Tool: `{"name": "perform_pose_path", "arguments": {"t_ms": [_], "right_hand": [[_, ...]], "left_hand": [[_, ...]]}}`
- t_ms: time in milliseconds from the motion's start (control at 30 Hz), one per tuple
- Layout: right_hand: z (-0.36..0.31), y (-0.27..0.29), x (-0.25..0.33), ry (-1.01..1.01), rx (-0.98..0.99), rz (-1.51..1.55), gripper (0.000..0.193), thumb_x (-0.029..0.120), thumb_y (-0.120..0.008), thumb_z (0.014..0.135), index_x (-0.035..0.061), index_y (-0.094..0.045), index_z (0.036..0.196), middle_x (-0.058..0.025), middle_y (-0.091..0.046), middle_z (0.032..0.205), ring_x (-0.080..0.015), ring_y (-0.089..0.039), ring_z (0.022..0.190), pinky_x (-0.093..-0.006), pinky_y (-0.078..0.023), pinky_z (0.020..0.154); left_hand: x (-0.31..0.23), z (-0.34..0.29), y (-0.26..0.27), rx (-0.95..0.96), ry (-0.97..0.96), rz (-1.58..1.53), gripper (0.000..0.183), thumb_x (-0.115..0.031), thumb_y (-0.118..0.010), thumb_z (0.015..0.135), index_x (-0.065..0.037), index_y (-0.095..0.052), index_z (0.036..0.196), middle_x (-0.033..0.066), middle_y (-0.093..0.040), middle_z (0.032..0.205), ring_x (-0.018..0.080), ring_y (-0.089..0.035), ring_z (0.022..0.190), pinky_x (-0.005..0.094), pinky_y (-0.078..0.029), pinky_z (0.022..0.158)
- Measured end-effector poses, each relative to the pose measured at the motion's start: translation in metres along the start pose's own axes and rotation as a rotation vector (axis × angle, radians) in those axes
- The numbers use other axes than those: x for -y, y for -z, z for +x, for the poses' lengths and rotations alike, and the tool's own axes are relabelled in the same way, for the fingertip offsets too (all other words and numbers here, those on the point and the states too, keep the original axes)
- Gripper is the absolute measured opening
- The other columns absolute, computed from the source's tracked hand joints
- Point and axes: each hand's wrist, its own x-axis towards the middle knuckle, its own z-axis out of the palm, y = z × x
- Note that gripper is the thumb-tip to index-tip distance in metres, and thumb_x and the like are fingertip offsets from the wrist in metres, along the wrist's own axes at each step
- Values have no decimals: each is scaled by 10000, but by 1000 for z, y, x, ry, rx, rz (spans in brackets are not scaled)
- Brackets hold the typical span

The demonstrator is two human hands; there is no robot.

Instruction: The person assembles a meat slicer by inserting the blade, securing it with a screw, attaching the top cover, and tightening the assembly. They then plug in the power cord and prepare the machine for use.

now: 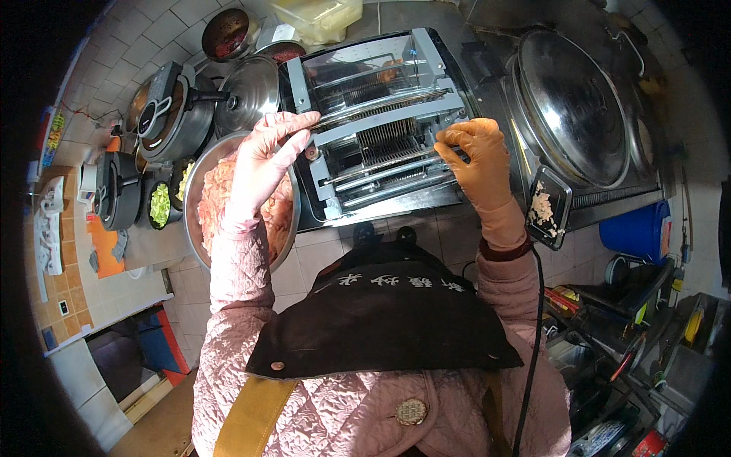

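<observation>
A meat-cutting machine [381, 115] with a grey frame, metal rods and rows of comb-like blades [390, 147] stands in front of me. At its left side is my left hand [268, 152], in a pale glove, with fingers stretched and thumb apart. Its fingertips reach the left end of the upper metal rod [358, 114]. On the right, my right hand [480, 156], in an orange glove, has its fingers bent together by the right end of the blade comb. What they pinch is hidden. Partly under my left forearm, a large steel bowl [192, 221] holds pale raw meat [217, 190].
Pots [183, 114], a glass lid [247, 95] and a dish of chopped greens [160, 204] stand to the left. A big domed lid [571, 99] lies to the right. Nearer are a small tray of meat scraps [542, 209], a blue bucket [636, 232] and a black cable [537, 305].
</observation>
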Motion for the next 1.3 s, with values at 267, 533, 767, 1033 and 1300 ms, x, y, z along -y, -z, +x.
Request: {"name": "perform_pose_path", "arguments": {"t_ms": [267,533,767,1033,1300], "right_hand": [[1,-1,-1,14,-42,2,91,108,-815,812,71,-785,889,-42,-725,933,-252,-635,963,-381,-527,817],[0,-1,-3,28,-63,29,91,68,-803,819,66,-803,910,-49,-743,928,-228,-651,949,-336,-546,775],[-3,-5,-2,50,-124,-73,99,69,-809,823,92,-802,918,-27,-723,954,-216,-632,963,-334,-543,774],[-4,-7,-4,32,-103,-22,87,110,-810,825,86,-788,906,-24,-714,958,-239,-618,979,-372,-521,821],[-1,-4,-2,65,-117,-41,65,76,-798,830,80,-801,894,-31,-737,930,-223,-644,953,-333,-536,770]], "left_hand": [[8,60,-2,83,-339,703,369,-152,-836,828,-119,-775,1191,41,-665,977,177,-606,984,326,-492,940],[24,83,-16,173,-370,836,305,-354,-850,799,-145,-821,1020,24,-747,898,190,-680,802,311,-500,837],[30,83,-15,158,-526,1090,344,-469,-776,852,-157,-813,993,10,-719,792,204,-675,762,349,-449,775],[29,88,-13,206,-542,852,285,-241,-857,805,-115,-807,1056,79,-738,883,244,-712,803,361,-565,744],[27,93,-13,250,-400,974,269,-325,-873,737,-127,-812,908,51,-749,810,231,-717,801,341,-496,893]]}}
